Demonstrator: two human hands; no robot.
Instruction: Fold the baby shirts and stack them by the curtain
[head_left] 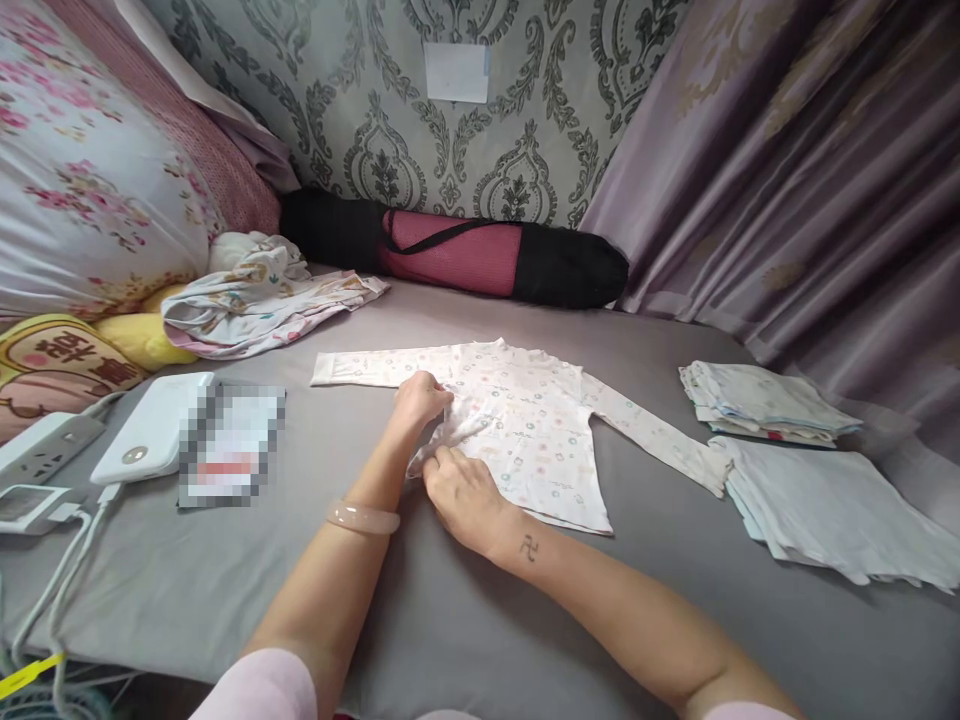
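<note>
A small white long-sleeved shirt (525,420) with a pale print lies spread on the grey sheet, both sleeves stretched out sideways. My left hand (421,398), with a pale bangle on its wrist, is closed on the shirt's left side just below the sleeve. Lower down, my right hand (461,490) pinches the same side near the bottom corner. The cloth between the two hands is bunched and slightly raised. My fingertips are partly hidden by the hands and the fabric.
Two stacks of folded clothes, one patterned (765,400) and one plain white (840,505), lie at the right. A crumpled printed garment (262,300) is at the left. A white power bank (154,430), power strip (49,450) and cables sit front left. A black-and-pink rolled bag (454,250) lies along the wall.
</note>
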